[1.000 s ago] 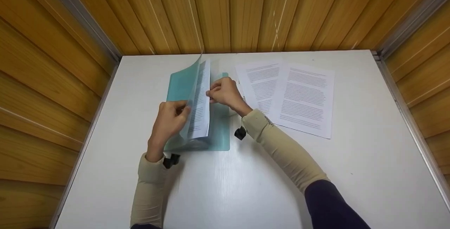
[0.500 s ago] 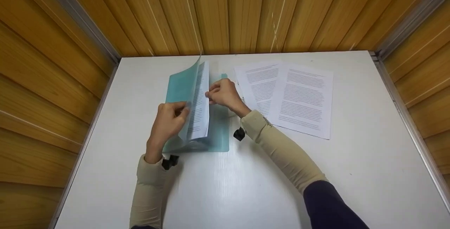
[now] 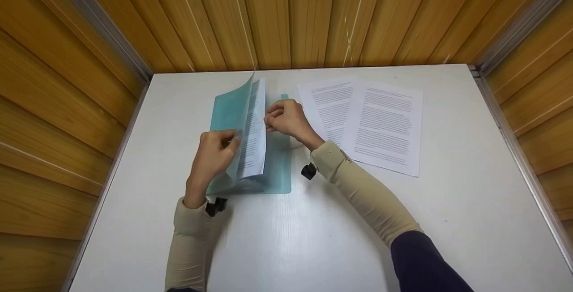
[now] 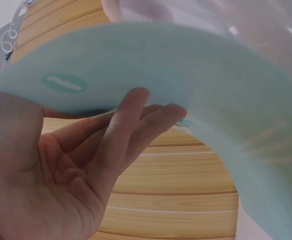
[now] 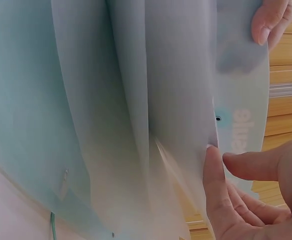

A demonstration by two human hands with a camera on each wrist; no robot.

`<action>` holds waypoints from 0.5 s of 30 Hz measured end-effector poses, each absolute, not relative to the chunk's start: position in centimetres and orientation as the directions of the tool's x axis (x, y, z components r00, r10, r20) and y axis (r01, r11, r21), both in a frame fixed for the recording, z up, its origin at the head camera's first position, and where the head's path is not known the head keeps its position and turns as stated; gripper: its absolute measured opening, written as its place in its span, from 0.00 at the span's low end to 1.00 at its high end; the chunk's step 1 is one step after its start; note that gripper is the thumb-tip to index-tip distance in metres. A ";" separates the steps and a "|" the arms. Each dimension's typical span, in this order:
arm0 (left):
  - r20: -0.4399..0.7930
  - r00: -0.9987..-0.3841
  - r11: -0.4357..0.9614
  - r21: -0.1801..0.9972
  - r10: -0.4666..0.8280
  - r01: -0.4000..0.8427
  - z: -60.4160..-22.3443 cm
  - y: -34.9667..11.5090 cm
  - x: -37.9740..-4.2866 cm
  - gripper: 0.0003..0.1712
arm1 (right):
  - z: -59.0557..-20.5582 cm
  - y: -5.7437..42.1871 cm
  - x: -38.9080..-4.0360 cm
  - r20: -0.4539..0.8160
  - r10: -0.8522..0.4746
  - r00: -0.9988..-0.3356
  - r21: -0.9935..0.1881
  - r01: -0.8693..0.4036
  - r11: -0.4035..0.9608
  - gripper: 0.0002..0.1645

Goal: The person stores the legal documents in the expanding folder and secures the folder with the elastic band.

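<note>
A teal translucent folder lies spread on the white table with its front cover raised. Inside it stands a printed page, tilted up beside the cover. My left hand pinches the cover's edge; in the left wrist view the fingers press the bent teal plastic, which bears an oval logo. My right hand is at the page's right edge, thumb and index fingertip close together there. In the right wrist view several leaves fan out beside that index finger.
Two printed sheets overlap on the table, right of the folder. The white table extends in front and to both sides. Wood-patterned walls enclose its back and sides. Each wrist carries a small black camera.
My right hand has shifted slightly to the right at the page's edge. The left hand, cover and loose sheets stay almost the same.
</note>
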State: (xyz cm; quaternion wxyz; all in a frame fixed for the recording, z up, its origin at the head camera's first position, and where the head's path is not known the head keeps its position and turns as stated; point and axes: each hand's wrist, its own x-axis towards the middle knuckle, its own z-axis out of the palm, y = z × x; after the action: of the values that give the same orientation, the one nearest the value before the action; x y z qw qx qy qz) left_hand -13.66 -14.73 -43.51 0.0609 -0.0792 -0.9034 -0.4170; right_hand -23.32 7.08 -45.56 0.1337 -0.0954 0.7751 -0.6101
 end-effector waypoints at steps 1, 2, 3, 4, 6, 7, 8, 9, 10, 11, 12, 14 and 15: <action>0.179 -0.979 0.639 0.744 0.093 0.196 -43.5 -14.7 -13.7 0.17 | -45.5 7.2 -23.3 -0.087 -0.311 -0.947 -0.974 0.015 0.227 0.16; 0.183 -0.979 0.639 0.743 0.093 0.199 -43.5 -14.8 -13.7 0.17 | -45.5 7.4 -23.3 -0.082 -0.311 -0.947 -0.977 0.014 0.215 0.16; 0.187 -0.978 0.638 0.743 0.093 0.203 -43.5 -14.8 -13.7 0.17 | -45.5 7.6 -23.2 -0.076 -0.312 -0.947 -0.979 0.011 0.205 0.16; 0.188 -0.978 0.636 0.744 0.092 0.203 -43.5 -14.8 -13.7 0.17 | -45.5 7.8 -23.2 -0.067 -0.312 -0.948 -0.980 0.004 0.198 0.16; 0.192 -0.977 0.632 0.747 0.090 0.206 -43.5 -14.8 -13.7 0.18 | -45.5 8.1 -23.2 -0.050 -0.315 -0.948 -0.982 -0.011 0.190 0.17; 0.193 -0.977 0.629 0.750 0.089 0.205 -43.5 -14.8 -13.7 0.18 | -45.4 8.3 -23.1 -0.043 -0.317 -0.948 -0.982 -0.018 0.186 0.17; 0.194 -0.977 0.626 0.752 0.087 0.205 -43.5 -14.8 -13.7 0.18 | -45.4 8.4 -23.1 -0.033 -0.319 -0.947 -0.982 -0.028 0.186 0.18; 0.192 -0.978 0.625 0.754 0.086 0.203 -43.4 -14.8 -13.6 0.18 | -45.3 8.6 -23.1 -0.027 -0.319 -0.947 -0.981 -0.036 0.189 0.18; 0.191 -0.978 0.624 0.755 0.084 0.202 -43.4 -14.8 -13.6 0.18 | -45.2 8.8 -23.0 -0.022 -0.319 -0.948 -0.980 -0.044 0.197 0.18; 0.193 -0.978 0.623 0.755 0.084 0.202 -43.4 -14.8 -13.6 0.18 | -45.2 8.9 -22.9 -0.017 -0.319 -0.948 -0.978 -0.050 0.202 0.18; 0.193 -0.978 0.623 0.755 0.084 0.202 -43.4 -14.8 -13.6 0.18 | -45.1 9.1 -22.9 -0.012 -0.320 -0.947 -0.978 -0.055 0.201 0.17; 0.193 -0.978 0.624 0.755 0.084 0.203 -43.5 -14.9 -13.6 0.18 | -44.9 9.5 -22.8 -0.001 -0.320 -0.947 -0.976 -0.069 0.207 0.16; 0.194 -0.977 0.625 0.753 0.085 0.204 -43.4 -14.9 -13.6 0.18 | -44.9 9.7 -22.7 0.005 -0.320 -0.948 -0.975 -0.076 0.211 0.16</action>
State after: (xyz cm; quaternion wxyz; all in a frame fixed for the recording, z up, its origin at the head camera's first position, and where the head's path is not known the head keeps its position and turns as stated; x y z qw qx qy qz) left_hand -13.63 -14.93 -43.44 0.0699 -0.0804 -0.8988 -0.4253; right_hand -22.71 9.69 -44.86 0.0991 -0.1281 0.7718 -0.6149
